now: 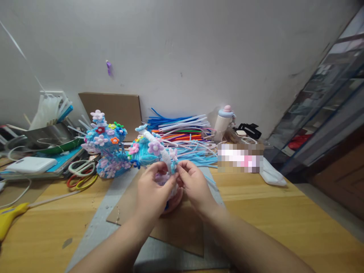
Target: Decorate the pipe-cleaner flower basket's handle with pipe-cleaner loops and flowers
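Note:
A pipe-cleaner flower ornament [145,152] stands in front of me, with a blue fuzzy body, a white curved strip and small pink, blue and lilac flowers. Its round pinkish base [175,201] shows below my hands. My left hand [156,184] is closed on the ornament's lower front, thumb and fingers pinched near the white strip. From the other side my right hand [191,180] pinches close to a small blue flower [173,167] at the strip's lower end. The fingertips of both hands nearly meet, and what lies between them is partly hidden.
A similar blue flowered ornament [106,146] stands at left, beside scissors [82,168]. Bundles of pipe cleaners [182,123] lie at the back near a bottle [223,123]. A yellow glue gun [11,218] is far left. Brown cardboard [182,237] lies under the work.

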The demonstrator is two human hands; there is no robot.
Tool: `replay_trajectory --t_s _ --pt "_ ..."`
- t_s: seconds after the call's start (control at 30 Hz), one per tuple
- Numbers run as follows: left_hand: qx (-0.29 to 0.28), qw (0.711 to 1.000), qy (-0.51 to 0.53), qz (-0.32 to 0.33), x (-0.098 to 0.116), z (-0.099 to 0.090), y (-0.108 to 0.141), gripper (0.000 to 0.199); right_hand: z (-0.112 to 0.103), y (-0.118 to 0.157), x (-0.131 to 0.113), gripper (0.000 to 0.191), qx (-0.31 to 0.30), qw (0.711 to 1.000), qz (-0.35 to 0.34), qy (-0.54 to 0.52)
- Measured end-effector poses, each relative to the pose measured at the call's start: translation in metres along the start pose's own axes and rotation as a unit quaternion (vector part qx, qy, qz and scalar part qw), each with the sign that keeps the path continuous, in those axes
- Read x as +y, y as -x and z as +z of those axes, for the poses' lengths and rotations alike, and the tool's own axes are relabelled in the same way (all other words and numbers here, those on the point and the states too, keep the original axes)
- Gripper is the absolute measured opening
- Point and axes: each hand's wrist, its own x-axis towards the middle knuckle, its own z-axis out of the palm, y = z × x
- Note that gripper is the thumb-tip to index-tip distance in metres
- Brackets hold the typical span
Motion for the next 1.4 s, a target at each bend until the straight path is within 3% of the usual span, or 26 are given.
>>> replay_trajectory --t_s 0.2,0.33,0.43,0.57,0.67,0.73,0.83,0.97,1.1,1.23,1.4 --pt "0.012 0.999 -0.032 0.017 0.003 0.000 0.000 0.017 -0.001 -0.004 -0.004 0.034 -0.006 0.999 0.038 -0.022" --pt "-0.047 0.998 -0.031 0.027 -0.003 -0.005 -0.004 0.024 -0.003 -0.004 -0.008 0.034 -0.011 1.000 0.026 -0.006" --pt "-0.070 0.997 0.011 0.023 -0.014 -0.013 -0.003 0.039 -0.006 -0.001 -0.010 0.032 -0.001 0.999 -0.011 0.046" --pt "-0.027 0.996 0.078 0.019 -0.028 -0.028 0.007 0.033 -0.019 0.003 -0.007 0.029 0.000 0.996 -0.036 0.078" --pt "-0.001 0.992 0.119 -0.029 -0.039 -0.032 0.014 0.029 -0.033 0.005 -0.003 0.025 0.019 0.997 -0.035 0.069" --pt "-0.035 0.989 0.125 -0.068 -0.046 -0.031 0.015 0.028 -0.041 0.006 0.001 0.021 0.004 0.995 -0.012 0.098" --pt "-0.116 0.981 0.110 -0.109 -0.051 -0.024 0.013 0.030 -0.046 0.010 0.007 0.016 -0.064 0.971 0.000 0.230" --pt "-0.158 0.974 0.082 -0.142 -0.049 -0.019 0.009 0.035 -0.046 0.016 0.016 0.010 -0.103 0.925 -0.068 0.360" --pt "-0.190 0.973 0.056 -0.116 -0.047 -0.018 0.009 0.029 -0.044 0.018 0.023 0.012 -0.089 0.920 -0.096 0.369" --pt "-0.176 0.979 0.062 -0.081 -0.050 -0.012 0.006 0.024 -0.042 0.019 0.025 0.009 -0.074 0.933 -0.090 0.340" --pt "-0.173 0.985 -0.021 -0.012 -0.044 -0.008 -0.003 0.018 -0.042 0.021 0.024 0.011 -0.075 0.936 -0.084 0.332"
